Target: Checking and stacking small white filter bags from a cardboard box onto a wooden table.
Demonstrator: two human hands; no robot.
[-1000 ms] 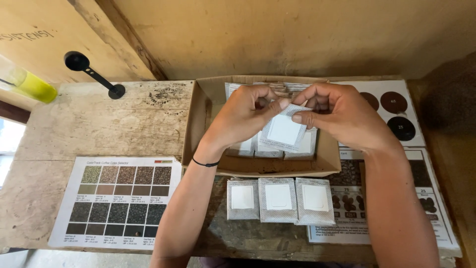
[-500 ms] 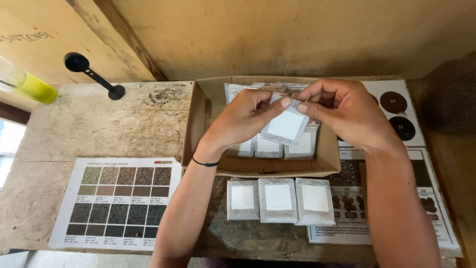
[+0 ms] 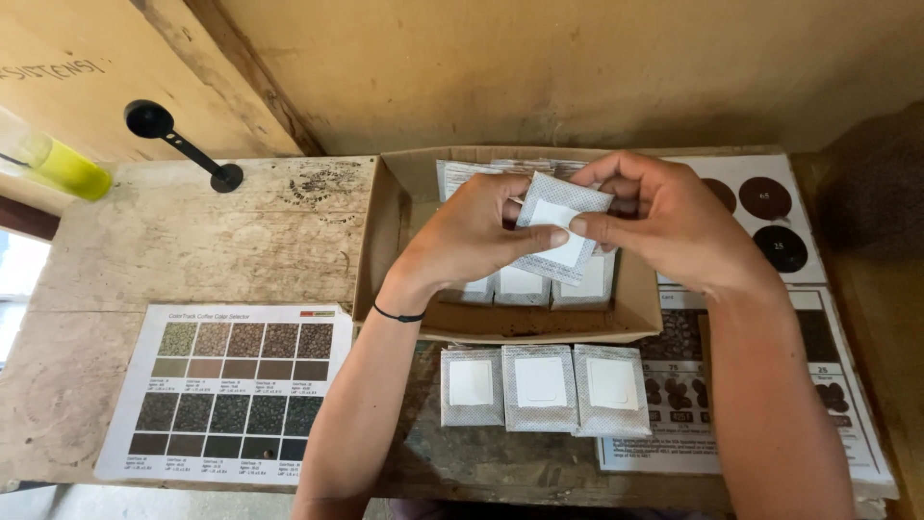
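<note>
Silver sachet (image 3: pixel 561 229) pinched between both hands above open cardboard box (image 3: pixel 395 241), frame centre.

Near edge: worn wooden table (image 3: pixel 192 241); colour chart sheet (image 3: pixel 231 390) lower left; three sachets (image 3: pixel 544 387) in a row, lower centre. Centre: left hand (image 3: pixel 481 236) and right hand (image 3: pixel 664 221) gripping the sachet at opposite edges. Beyond: black scoop (image 3: pixel 183 144) and yellow-green bottle (image 3: pixel 63 169), upper left; plain brown wall (image 3: pixel 577 67) across top.
</note>
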